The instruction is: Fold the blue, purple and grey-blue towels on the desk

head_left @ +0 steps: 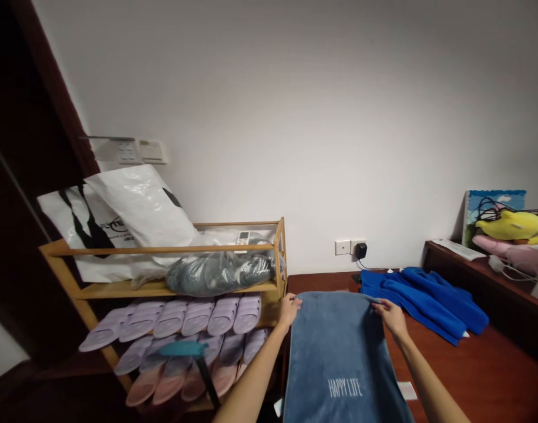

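A blue-grey towel (335,341) with "HAPPY LIFE" lettered on it is stretched out between my two hands over the reddish-brown wooden surface. My left hand (289,311) pinches its far left corner. At the far right corner, my right hand (391,317) grips the edge between thumb and fingers. White tags stick out at both sides of the towel near the bottom of the view, and its near end runs out of the frame. Just beyond my right hand lies a bright blue garment (423,299), loosely folded.
On the left stands a wooden shoe rack (88,291) with lilac slippers (196,317), white bags (137,211) and a remote (243,238). A teal-topped object (183,349) stands before it. A black plug (360,251) sits in the wall socket. Yellow plush (513,226) rests on the right ledge.
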Tool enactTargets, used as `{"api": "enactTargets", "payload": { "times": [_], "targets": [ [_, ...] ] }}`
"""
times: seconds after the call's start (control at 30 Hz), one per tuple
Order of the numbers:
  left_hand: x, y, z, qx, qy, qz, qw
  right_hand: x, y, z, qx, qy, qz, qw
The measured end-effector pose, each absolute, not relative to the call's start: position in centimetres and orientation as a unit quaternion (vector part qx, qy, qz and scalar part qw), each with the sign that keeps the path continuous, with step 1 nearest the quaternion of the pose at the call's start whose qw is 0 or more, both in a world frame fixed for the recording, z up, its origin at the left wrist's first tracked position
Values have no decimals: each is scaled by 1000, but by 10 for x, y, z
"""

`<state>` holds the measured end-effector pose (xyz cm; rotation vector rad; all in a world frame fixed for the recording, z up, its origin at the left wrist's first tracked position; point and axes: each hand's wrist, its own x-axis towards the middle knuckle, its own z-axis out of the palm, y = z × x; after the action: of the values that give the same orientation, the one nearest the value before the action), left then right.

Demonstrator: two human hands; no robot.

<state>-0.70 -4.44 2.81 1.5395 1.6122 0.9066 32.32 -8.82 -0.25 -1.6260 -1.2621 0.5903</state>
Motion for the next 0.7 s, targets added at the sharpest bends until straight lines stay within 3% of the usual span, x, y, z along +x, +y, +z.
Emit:
{"api": "enactTargets", "payload": {
  "times": [0.17,0.27,0.4,0.5,0.6,0.7],
  "targets": [
    [15,-70,-22,680,611,298,273,289,-93,-56,-674,-560,247,414],
    [22,-94,-55,727,601,239,233,271,-108,-93,-698,-633,164,292],
    [14,-102,-77,794,585,141,87,271,-115,-110,-717,-673,69,166],
    [12,-103,-73,803,580,138,21,270,-115,-99,-728,-668,27,151],
    [25,-122,-71,817,549,173,-41,250,-129,-90,-725,-660,-40,193],
    [40,-157,-85,841,504,195,-32,220,-161,-100,-658,-715,-51,230]
  ]
}}
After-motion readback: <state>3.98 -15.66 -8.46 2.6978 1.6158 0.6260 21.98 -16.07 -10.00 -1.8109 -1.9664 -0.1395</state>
